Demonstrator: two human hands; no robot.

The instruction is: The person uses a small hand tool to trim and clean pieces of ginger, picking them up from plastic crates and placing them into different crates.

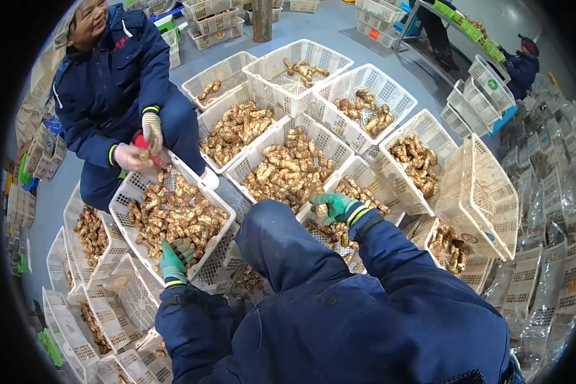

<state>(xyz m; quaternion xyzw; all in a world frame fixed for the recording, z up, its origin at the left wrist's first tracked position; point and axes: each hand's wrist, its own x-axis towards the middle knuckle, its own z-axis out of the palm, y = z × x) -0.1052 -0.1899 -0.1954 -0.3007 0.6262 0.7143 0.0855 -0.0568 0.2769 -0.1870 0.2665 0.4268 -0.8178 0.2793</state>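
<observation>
My left hand (176, 258), in a green-palmed glove, is at the near edge of a white plastic crate (221, 235) piled with brown and cream mushrooms (177, 211), apparently matsutake. Its fingers are spread over the pile; whether it holds one is unclear. My right hand (333, 207), gloved alike, grips a stubby mushroom (321, 211) above a white crate (356, 165) with more mushrooms (360, 192). Just beyond lies a fuller crate (338, 144) of mushrooms (293, 168).
A person (120, 96) in a navy jacket sits at the left, gloved hands over the same crate as my left hand. More mushroom crates (297, 48) surround me. Tilted crates (480, 197) stand at the right. A round post (262, 21) rises at the back.
</observation>
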